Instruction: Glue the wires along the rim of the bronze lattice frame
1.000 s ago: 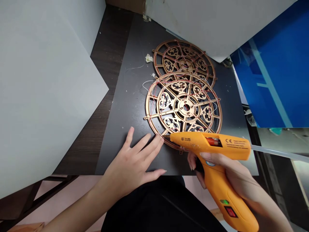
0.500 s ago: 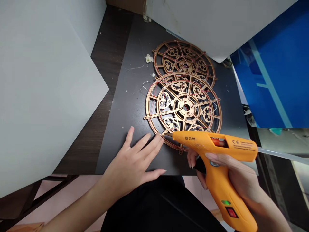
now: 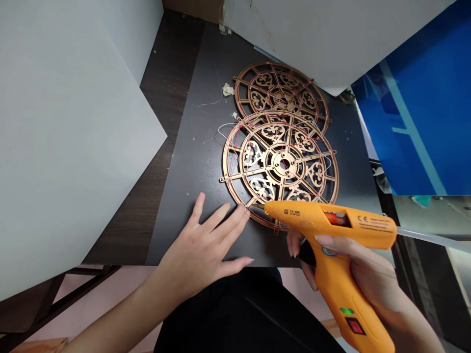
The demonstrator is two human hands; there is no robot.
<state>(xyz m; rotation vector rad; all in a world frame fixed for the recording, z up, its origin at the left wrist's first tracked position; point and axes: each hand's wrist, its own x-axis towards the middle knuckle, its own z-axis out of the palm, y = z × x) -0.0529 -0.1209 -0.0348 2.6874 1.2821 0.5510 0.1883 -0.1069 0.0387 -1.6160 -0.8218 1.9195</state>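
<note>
A round gold openwork frame with red and white wires lies on the dark table and overlaps a second gold frame behind it. My left hand is spread, its fingertips touching the near left rim of the front frame. In my right hand is an orange glue gun, the fingers wrapped round its handle and trigger. The nozzle points left and sits at the rim beside my left fingertips. A green light glows near the red switch on the handle, and a clear glue stick sticks out of the back.
Large white panels stand at the left and at the back. A blue panel leans at the right. White scraps lie on the dark tabletop left of the frames. The table's front edge is near my lap.
The glue gun in my right hand has shifted very slightly to the right. My left hand and the frames look the same.
</note>
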